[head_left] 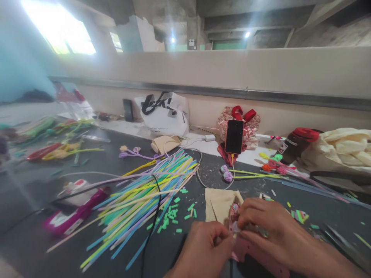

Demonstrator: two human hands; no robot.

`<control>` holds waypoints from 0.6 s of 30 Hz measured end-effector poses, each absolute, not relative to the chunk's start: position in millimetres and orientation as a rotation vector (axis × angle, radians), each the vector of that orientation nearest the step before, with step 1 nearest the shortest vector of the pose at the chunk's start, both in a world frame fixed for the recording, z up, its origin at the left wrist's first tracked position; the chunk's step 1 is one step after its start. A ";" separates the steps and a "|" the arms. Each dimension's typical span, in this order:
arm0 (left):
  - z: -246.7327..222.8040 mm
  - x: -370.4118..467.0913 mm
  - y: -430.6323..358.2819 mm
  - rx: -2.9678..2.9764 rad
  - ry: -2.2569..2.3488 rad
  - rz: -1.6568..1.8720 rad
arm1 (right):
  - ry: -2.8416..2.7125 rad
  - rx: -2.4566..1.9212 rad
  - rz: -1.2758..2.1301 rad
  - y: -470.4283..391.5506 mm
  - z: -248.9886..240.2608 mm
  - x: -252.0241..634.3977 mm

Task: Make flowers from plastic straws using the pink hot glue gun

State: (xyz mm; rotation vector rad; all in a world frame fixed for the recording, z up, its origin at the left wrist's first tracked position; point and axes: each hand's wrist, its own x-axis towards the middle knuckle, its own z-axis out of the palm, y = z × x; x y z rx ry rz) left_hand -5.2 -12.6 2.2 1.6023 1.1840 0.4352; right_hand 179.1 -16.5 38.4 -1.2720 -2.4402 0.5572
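My left hand is closed at the lower middle, thumb and forefinger pinched together. Its fingertips meet those of my right hand, which is bent and closed around something small. Between them shows a little pink and whitish piece, mostly hidden by the fingers; its kind I cannot make out. Beneath the hands lies a pink tool-like body with a rounded edge, partly covered by my right hand. A beige cloth or paper piece lies just beyond the fingertips.
Many thin coloured sticks lie to the left, with green cut bits and a black cable crossing them. A magenta device sits further left. Behind stand a phone, a white bag and a dark red-lidded container.
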 end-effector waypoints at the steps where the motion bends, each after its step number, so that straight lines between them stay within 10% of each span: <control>1: 2.4 -5.4 -12.6 1.609 1.188 0.443 | -2.436 -1.271 0.569 -16.4 39.0 178.1; 18: 1.4 -5.8 -13.7 1.612 1.186 0.418 | -1.822 -1.198 1.287 -6.6 36.5 203.5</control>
